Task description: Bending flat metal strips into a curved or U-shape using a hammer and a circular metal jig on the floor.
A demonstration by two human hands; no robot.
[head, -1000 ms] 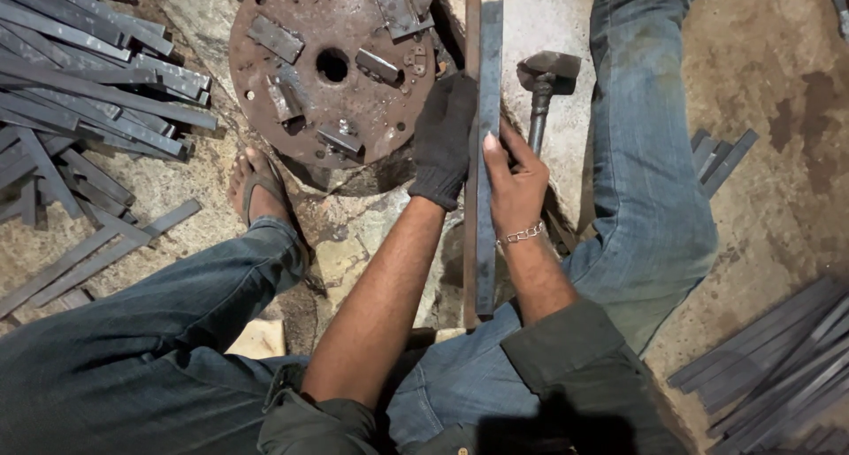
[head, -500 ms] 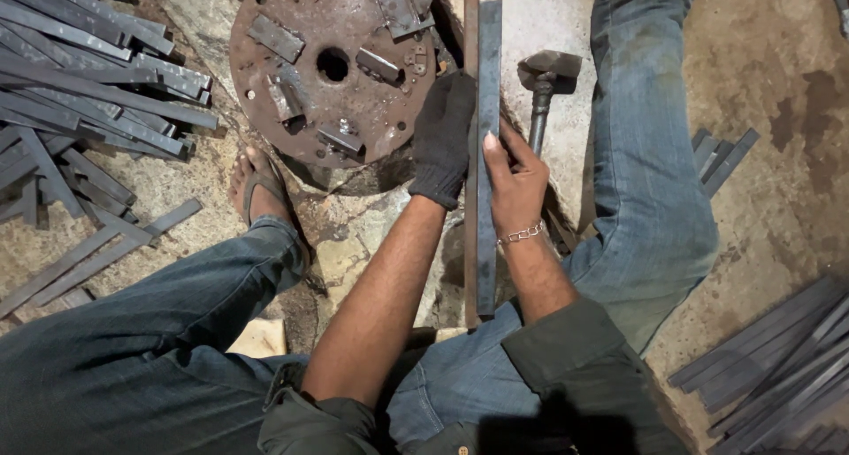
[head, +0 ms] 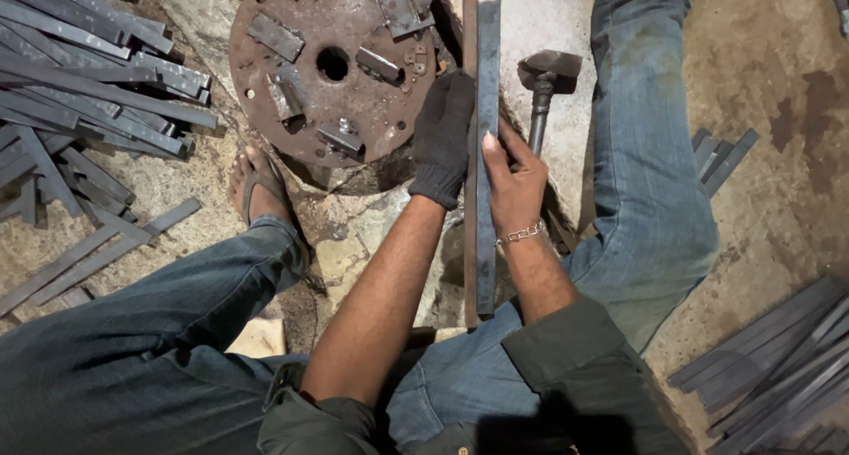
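Left hand (head: 444, 137), in a dark glove, lies flat with its fingers pressed together against the left edge of a long flat steel bar (head: 485, 154). The bare right hand (head: 515, 183), a chain bracelet at the wrist, sits just at three o'clock of it, thumb laid along the bar's face and fingers curled toward its right edge; whether they wrap under it I cannot tell. The bar runs from twelve to six o'clock between the person's knees, resting on a pale stone slab (head: 548, 22), with a second, rustier strip (head: 470, 30) touching its left side.

Out from the hands: at two o'clock a hammer (head: 546, 75) lies on the slab, head away, handle pointing back toward the right wrist. At ten o'clock sits a rusty round plate (head: 332, 66) with a centre hole and short steel pieces on it. Further, at nine o'clock, a heap of steel strips (head: 88, 84) sprawls over the floor beside a sandalled foot (head: 259, 190); more strips (head: 778, 358) lie at four o'clock.

The risk, to my eye: the right hand is bare on a raw steel edge, so a slide of the bar could cut it, and the hammer handle is close enough to be knocked.
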